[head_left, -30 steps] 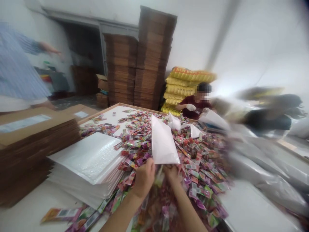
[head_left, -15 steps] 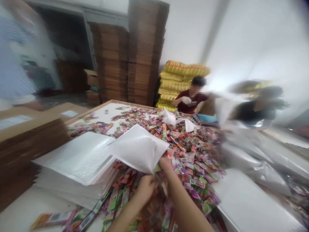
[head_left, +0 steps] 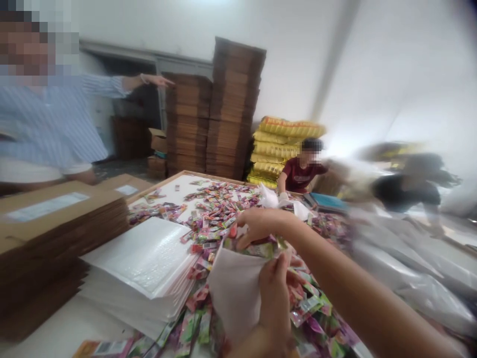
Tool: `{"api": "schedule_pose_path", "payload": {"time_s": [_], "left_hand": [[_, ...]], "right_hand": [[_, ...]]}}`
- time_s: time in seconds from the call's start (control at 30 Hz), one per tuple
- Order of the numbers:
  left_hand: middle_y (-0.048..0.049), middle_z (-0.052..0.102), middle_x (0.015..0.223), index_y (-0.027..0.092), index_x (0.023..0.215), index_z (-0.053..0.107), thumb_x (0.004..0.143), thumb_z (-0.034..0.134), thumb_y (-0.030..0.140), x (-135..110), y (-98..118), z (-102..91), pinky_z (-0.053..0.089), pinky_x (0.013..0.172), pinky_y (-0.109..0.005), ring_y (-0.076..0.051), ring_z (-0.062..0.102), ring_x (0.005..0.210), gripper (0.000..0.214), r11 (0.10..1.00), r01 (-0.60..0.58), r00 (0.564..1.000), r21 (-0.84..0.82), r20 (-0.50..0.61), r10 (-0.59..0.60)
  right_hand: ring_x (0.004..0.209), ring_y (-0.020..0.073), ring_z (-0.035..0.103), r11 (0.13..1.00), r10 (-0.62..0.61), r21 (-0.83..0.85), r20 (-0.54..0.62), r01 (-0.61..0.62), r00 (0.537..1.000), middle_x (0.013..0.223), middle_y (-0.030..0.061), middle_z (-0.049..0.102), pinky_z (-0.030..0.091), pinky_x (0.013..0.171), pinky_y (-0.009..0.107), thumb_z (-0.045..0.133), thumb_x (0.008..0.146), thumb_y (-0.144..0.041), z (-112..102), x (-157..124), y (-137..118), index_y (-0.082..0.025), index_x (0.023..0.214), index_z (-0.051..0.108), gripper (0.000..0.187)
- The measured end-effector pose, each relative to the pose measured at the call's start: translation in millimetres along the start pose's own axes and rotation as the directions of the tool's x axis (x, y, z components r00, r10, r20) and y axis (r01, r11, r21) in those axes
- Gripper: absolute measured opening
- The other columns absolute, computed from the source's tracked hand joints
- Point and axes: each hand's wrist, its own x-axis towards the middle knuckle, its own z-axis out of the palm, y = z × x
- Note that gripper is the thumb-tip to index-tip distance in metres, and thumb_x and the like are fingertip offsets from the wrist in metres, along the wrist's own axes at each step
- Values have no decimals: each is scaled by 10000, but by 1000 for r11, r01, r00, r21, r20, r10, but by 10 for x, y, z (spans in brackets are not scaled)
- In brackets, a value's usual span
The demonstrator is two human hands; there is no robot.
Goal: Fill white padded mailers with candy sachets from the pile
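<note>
A white padded mailer (head_left: 236, 288) stands tilted over the heap of packets, its mouth facing up. Colourful small packets (head_left: 261, 250) show at that mouth. My left hand (head_left: 274, 293) is closed on the mailer's near right edge, thumb up. Above the mouth, my right hand (head_left: 257, 226) reaches across with bent fingers closed around some packets at the far left rim; how many it holds is hidden. Left of the mailer lies a stack of similar white padded mailers (head_left: 145, 253). Loose packets (head_left: 313, 303) in purple, green and red cover the table around both hands.
Stacked flat cardboard boxes (head_left: 59, 223) stand at the left. Behind them a person in a striped shirt (head_left: 74, 109) points right. A person in dark red (head_left: 303, 174) reaches over the far table; another in black (head_left: 402, 189) is blurred at right, near silvery plastic sheeting (head_left: 410, 263).
The mailer has turned from lying out ahead to upright, mouth up. My right hand has risen over its mouth; my left hand has moved right along its edge. The view has shifted leftward.
</note>
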Motion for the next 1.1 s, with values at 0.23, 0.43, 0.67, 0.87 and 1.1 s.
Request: {"api": "schedule_pose_path", "payload": {"time_s": [0.23,0.43,0.67,0.87,1.1], "left_hand": [[-91,700,669,151,804,701,727,611,712,-318,-71,-310,454,557,-269,-149,582,510,574,992,121,993,-33,-11,-122],[-64,670,608,240,741,761,833,603,523,-579,704,-712,490,555,-318,-200,600,563,337,807,-216,922,550,387,-16],[-70,667,1174,294,989,790,649,610,52,477,1489,-1195,468,893,-364,-280,623,1023,455,23,-470,881,882,468,68],[-54,736,810,165,1124,751,597,553,31,723,1782,-1164,418,587,-247,-173,598,645,579,393,-273,960,878,275,52],[51,547,546,98,1321,605,594,622,66,690,1783,-1270,199,410,-197,-66,366,419,728,552,-105,988,827,148,-34]], "right_hand": [[791,213,625,978,160,-79,-305,-193,939,905,72,721,428,696,280,772,696,-419,73,-727,631,-178,968,747,365],[538,108,484,958,181,233,-29,-170,983,580,-23,603,318,520,222,646,824,-373,521,-960,1026,-157,718,720,252],[774,174,650,988,-14,156,-47,21,999,841,25,761,461,735,255,666,810,-286,122,-665,613,-200,943,794,204],[766,195,650,949,269,279,-473,-147,839,886,59,754,491,710,288,658,800,-431,12,-1084,1121,-178,940,782,315],[1217,378,541,758,652,152,-199,-634,732,1290,144,631,447,981,479,790,585,-275,1077,-1294,2162,-217,1339,597,780]]}}
